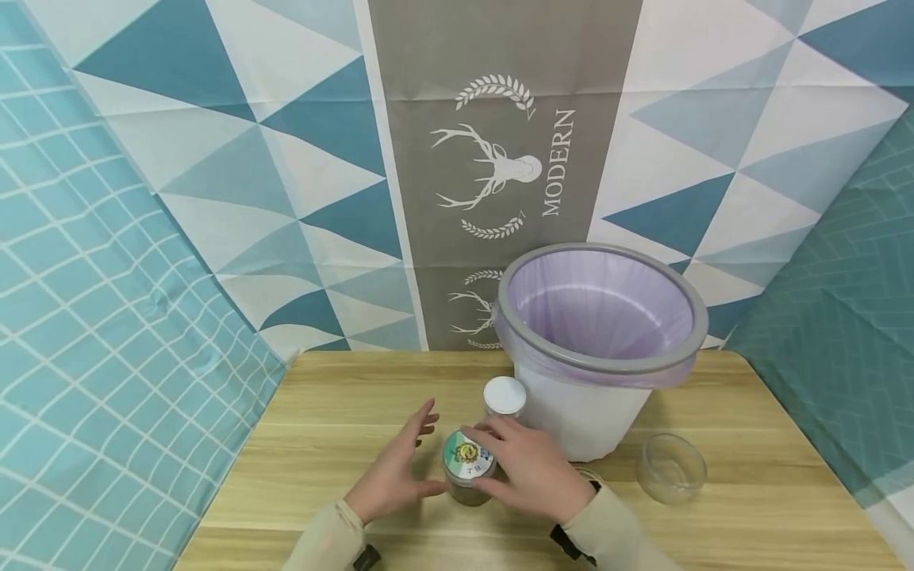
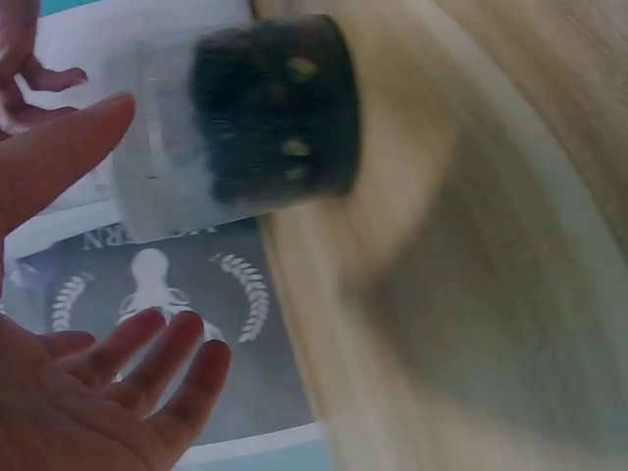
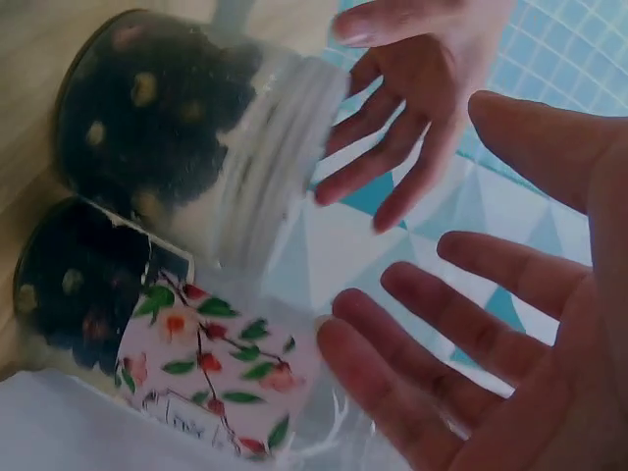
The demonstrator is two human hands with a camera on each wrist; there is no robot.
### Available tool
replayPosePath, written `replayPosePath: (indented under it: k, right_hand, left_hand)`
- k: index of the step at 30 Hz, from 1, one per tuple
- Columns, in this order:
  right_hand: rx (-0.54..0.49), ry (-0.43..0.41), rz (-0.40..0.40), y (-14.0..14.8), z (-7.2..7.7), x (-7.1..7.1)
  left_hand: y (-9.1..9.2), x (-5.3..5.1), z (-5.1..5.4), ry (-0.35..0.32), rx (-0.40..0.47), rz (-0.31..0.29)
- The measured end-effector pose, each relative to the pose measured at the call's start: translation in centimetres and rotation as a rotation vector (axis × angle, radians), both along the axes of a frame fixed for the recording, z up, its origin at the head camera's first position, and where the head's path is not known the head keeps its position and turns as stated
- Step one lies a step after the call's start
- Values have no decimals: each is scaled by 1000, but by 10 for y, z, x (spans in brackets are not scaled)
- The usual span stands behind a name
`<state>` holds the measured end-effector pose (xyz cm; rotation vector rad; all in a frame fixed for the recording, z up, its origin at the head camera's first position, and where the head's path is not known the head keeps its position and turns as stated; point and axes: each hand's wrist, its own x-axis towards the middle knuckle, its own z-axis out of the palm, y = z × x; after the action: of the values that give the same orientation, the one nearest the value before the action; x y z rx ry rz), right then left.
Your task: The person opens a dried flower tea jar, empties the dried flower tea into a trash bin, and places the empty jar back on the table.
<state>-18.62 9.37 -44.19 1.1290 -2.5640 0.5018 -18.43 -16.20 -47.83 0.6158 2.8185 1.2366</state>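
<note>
Jar (image 1: 460,469): sunflower-print lid, upright on wooden table (image 1: 757,452), lower centre of head frame; dark contents with pale bits in wrist views.
Left hand (image 1: 391,481): just left of jar, lower centre of head frame; fingers extended, thumb spread well away, holding nothing.
Right hand (image 1: 534,473): over jar's right side in head frame; fingers spread and nearly straight, not wrapped round it; contact can't tell.
Second jar (image 1: 505,395): white lid, just behind first jar; pink floral label at lower left of right wrist frame.
Bin (image 1: 578,424): white, grey rim, purple liner (image 1: 600,305), right of centre.
Clear container (image 1: 671,472): lower right, near bin base.
</note>
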Motion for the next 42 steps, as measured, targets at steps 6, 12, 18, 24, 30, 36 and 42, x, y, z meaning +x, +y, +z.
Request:
replayPosePath:
  k: [6, 12, 18, 24, 30, 36, 42]
  right_hand:
    - [96, -16, -79, -18, -9, -5]
    - [148, -47, -139, -27, -14, -7]
    - [159, -40, -122, -29, -20, -7]
    - [163, -36, -121, -27, -22, -7]
    - [97, -47, -103, -20, -4, -2]
    - [-19, 13, -66, -14, 16, 8]
    - [-155, 104, 20, -4, 32, 16]
  left_hand:
    - [7, -8, -17, -88, 11, -86]
    - [17, -9, -28, -134, -4, -122]
    - [18, -12, -32, -127, -17, -109]
    - [17, -12, -30, -107, 24, -118]
    - [16, -9, -22, -48, 111, -121]
    - [24, -4, -13, -46, 252, -103]
    - [31, 3, 7, 189, 275, -101]
